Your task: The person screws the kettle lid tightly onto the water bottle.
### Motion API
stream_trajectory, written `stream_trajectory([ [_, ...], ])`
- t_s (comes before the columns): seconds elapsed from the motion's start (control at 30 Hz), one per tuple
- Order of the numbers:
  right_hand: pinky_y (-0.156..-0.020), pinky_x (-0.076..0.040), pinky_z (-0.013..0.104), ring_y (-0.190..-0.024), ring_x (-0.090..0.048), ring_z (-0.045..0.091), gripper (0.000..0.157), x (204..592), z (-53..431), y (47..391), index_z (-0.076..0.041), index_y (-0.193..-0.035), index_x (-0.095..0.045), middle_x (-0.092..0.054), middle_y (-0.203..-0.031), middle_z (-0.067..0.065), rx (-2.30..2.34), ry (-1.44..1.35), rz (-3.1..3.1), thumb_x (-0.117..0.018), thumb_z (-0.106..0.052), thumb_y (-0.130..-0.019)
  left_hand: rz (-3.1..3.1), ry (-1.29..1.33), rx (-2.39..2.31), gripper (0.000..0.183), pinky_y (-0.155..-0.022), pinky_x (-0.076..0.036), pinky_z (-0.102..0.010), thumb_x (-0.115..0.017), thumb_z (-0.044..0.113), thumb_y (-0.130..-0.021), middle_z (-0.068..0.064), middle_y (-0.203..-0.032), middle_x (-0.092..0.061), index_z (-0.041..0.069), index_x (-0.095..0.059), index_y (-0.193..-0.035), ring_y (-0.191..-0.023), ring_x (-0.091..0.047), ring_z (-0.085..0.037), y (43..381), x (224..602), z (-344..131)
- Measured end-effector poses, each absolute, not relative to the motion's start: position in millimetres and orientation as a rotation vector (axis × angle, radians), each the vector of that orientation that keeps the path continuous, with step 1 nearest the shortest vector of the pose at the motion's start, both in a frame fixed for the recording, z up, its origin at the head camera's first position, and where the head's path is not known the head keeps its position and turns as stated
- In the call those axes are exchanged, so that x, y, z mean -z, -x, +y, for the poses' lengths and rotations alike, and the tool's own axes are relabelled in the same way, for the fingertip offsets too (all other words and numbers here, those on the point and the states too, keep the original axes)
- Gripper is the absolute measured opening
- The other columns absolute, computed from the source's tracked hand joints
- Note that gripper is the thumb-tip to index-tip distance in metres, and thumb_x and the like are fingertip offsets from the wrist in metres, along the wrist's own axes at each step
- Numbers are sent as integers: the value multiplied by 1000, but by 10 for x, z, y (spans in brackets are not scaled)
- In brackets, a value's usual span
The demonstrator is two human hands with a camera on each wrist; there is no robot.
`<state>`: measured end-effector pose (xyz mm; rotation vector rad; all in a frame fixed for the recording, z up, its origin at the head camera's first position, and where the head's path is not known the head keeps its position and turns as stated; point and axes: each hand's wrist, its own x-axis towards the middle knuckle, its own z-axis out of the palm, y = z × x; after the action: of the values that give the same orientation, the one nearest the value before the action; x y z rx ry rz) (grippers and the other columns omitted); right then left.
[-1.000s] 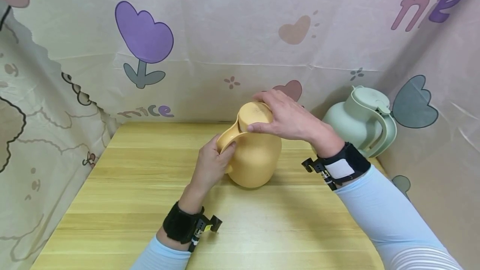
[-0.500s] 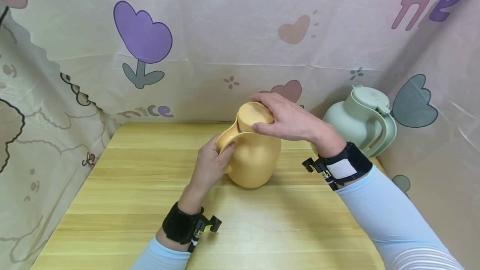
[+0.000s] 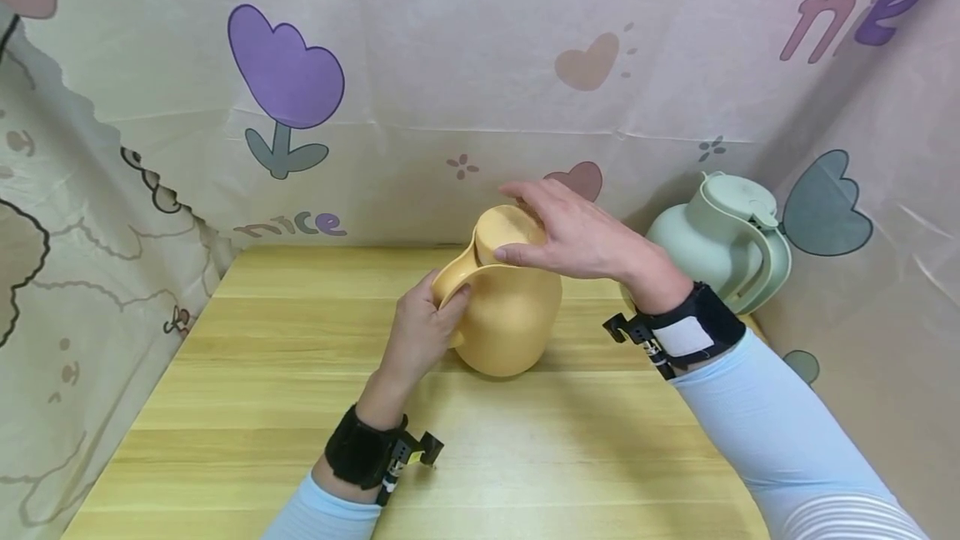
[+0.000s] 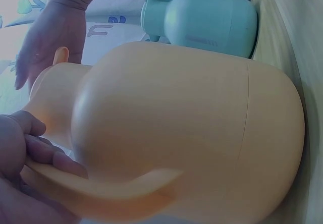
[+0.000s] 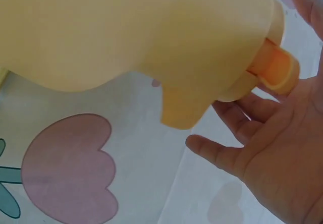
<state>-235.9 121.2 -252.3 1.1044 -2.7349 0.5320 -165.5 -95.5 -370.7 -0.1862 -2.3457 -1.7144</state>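
A yellow vacuum jug (image 3: 513,319) stands upright on the wooden table, its handle (image 3: 452,275) turned toward the left. My left hand (image 3: 420,332) grips that handle, fingers wrapped under it and thumb on top. Over the round lid (image 3: 508,226) my right hand (image 3: 577,232) spans the top, thumb at the near rim and fingers reaching round the far side. In the right wrist view the spout (image 5: 184,108) projects below the neck, beside the little finger. An orange tab (image 5: 280,70) juts from the lid near the palm.
Another jug, pale green (image 3: 697,244), stands at the table's back right corner, behind my right forearm. A patterned cloth (image 3: 450,48) hangs behind the wooden table (image 3: 300,373) and along its sides.
My right thumb and fingers shift slightly right on the lid, then back left. The left hand keeps its grip on the handle, and the yellow jug stays in place.
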Motion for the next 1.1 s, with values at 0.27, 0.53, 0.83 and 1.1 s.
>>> stream_trajectory([
  [0.27, -104, -37, 43, -125, -42, 18, 74, 2471, 1168, 2322, -14, -144, -38, -48, -140, 5, -520, -1179, -2744, -66, -48, -85, -2354, 190, 1711, 18, -63, -50, -34, -63, 17, -93, -14, -88, -64, 5, -62, -107, -76, -59, -24, 1497, 3466, -917],
  [0.53, -98, -40, 43, -117, -45, 18, 78, 2475, 1164, 2322, -16, -141, -42, -53, -133, 1, -510, -1094, -2780, -62, -64, -83, -2342, 203, 1705, 19, -61, -48, -34, -64, 18, -93, -14, -84, -61, 5, -62, -106, -73, -56, -24, 1467, 3424, -906],
  [0.83, -89, -43, 40, -106, -45, 15, 74, 2455, 1127, 2312, -17, -135, -47, -55, -121, -3, -469, -1095, -2768, -63, -65, -81, -2335, 204, 1707, 16, -59, -45, -33, -64, 17, -93, -13, -80, -58, 5, -62, -103, -71, -54, -25, 1458, 3427, -914],
  [1.1, -85, -43, 37, -104, -45, 15, 61, 2435, 1086, 2302, -16, -136, -47, -54, -118, -4, -471, -1184, -2758, -66, -39, -83, -2336, 199, 1711, 17, -63, -49, -34, -64, 17, -93, -14, -87, -63, 5, -63, -104, -76, -58, -24, 1449, 3424, -914],
])
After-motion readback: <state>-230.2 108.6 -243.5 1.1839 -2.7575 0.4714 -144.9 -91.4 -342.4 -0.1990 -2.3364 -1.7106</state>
